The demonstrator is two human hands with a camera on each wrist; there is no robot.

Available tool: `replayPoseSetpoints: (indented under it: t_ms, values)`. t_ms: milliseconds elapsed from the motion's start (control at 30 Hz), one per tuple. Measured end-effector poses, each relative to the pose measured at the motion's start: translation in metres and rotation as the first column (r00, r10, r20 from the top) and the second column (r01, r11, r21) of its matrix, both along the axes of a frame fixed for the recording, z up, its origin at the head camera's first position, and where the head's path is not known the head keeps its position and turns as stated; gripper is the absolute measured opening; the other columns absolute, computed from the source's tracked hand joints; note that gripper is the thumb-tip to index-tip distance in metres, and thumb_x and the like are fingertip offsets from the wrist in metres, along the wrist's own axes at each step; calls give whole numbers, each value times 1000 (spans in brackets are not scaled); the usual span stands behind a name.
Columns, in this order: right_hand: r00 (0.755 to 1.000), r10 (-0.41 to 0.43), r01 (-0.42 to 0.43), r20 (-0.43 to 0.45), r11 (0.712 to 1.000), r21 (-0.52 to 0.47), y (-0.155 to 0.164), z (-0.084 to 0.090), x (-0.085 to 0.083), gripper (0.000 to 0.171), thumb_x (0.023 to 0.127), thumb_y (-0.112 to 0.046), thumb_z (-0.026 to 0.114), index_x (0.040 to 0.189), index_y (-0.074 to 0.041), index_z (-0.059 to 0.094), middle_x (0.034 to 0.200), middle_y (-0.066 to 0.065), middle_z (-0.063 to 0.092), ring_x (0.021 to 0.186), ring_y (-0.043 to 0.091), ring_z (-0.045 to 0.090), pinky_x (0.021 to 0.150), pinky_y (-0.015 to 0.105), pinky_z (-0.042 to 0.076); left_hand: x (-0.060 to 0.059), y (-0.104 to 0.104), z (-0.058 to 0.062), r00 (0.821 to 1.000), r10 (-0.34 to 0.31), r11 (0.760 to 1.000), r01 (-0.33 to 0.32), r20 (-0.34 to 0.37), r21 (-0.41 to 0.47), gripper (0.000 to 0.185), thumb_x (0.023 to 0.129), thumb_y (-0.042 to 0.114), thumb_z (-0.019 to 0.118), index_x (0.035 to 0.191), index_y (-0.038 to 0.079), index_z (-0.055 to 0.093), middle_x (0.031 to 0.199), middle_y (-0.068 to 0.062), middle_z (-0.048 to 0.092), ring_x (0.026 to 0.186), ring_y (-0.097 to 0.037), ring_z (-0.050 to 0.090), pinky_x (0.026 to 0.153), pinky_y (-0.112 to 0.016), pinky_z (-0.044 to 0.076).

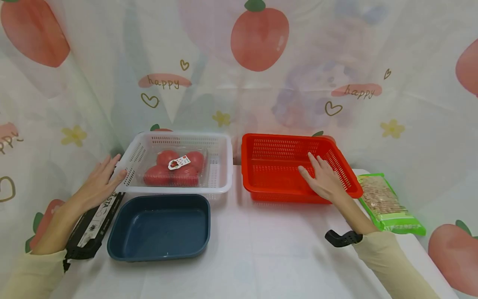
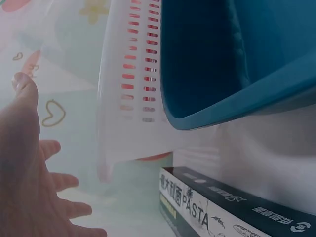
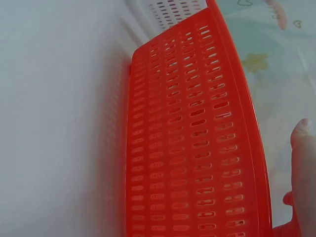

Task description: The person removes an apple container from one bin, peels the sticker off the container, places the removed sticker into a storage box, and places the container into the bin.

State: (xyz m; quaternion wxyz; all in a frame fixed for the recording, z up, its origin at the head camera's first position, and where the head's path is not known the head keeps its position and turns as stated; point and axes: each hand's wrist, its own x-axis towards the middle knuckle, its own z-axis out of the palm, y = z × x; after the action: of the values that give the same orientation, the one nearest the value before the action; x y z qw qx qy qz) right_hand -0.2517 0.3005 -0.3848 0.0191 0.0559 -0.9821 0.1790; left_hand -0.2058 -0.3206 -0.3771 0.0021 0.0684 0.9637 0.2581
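Observation:
My left hand (image 1: 98, 185), fingers straight, hovers by the left end of a white plastic basket (image 1: 228, 166); in the left wrist view it holds nothing. Inside that basket lies a clear plastic box of several round red fruits (image 1: 158, 176) with a white label. Below the left hand lies a black-and-white pasta box (image 1: 98, 222), partly hidden by the forearm. Over the right part of a red slotted basket (image 1: 269, 198) is my right hand (image 1: 324, 179), its fingers spread and nothing held. No contents show in the red basket.
A dark blue basin (image 1: 158, 232) sits in front of the white basket. Right of the red basket lies a green-edged bag of tan food (image 1: 388, 205), partly behind the right forearm. A printed curtain (image 1: 209, 54) hangs behind the white-covered table (image 1: 269, 249).

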Motion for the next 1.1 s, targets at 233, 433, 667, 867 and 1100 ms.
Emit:
replayPoseSetpoints:
  t_ms: [233, 433, 667, 867, 1100]
  values:
    - [1000, 17, -17, -6, 999, -27, -5, 0, -1, 82, 97, -62, 31, 157, -10, 9, 157, 31, 15, 144, 51, 14, 113, 71, 11, -2, -2, -1, 1000, 4, 1000, -4, 2, 10, 75, 102, 48, 34, 156, 9, 1, 158, -33, -7, 141, -61, -7, 102, -81, 5]
    - [1000, 16, -16, 13, 1000, -23, -11, 1, -1, 83, 96, -65, 29, 157, -13, 8, 158, 29, 15, 144, 52, 15, 109, 75, 13, -2, -3, -1, 1000, -2, 1000, 2, 0, 23, 74, 102, 47, 34, 156, 8, 2, 157, -33, -6, 140, -62, -6, 102, -81, 5]
    - [999, 36, -36, 6, 999, -39, -18, 1, -1, 83, 97, -63, 30, 157, -11, 8, 159, 28, 13, 146, 49, 13, 114, 69, 9, -1, -3, -1, 1000, -5, 1000, 5, -4, 28, 74, 102, 47, 34, 156, 8, 2, 157, -34, -6, 141, -61, -6, 102, -81, 5]
    - [999, 43, -43, -1, 999, -33, -24, 2, 0, 81, 97, -63, 29, 157, -12, 9, 159, 27, 14, 145, 50, 15, 111, 73, 13, -2, -3, 1, 1000, -10, 999, 11, -10, 32, 74, 103, 47, 34, 156, 8, 2, 158, -33, -5, 141, -60, -4, 102, -81, 6]
    - [998, 61, -62, -13, 997, -45, -32, 5, 0, 81, 97, -62, 32, 157, -13, 9, 160, 26, 13, 146, 49, 14, 113, 70, 12, -2, -3, 1, 1000, -12, 999, 13, -24, 32, 73, 103, 46, 35, 156, 7, 3, 157, -34, -2, 142, -60, -1, 102, -80, 8]
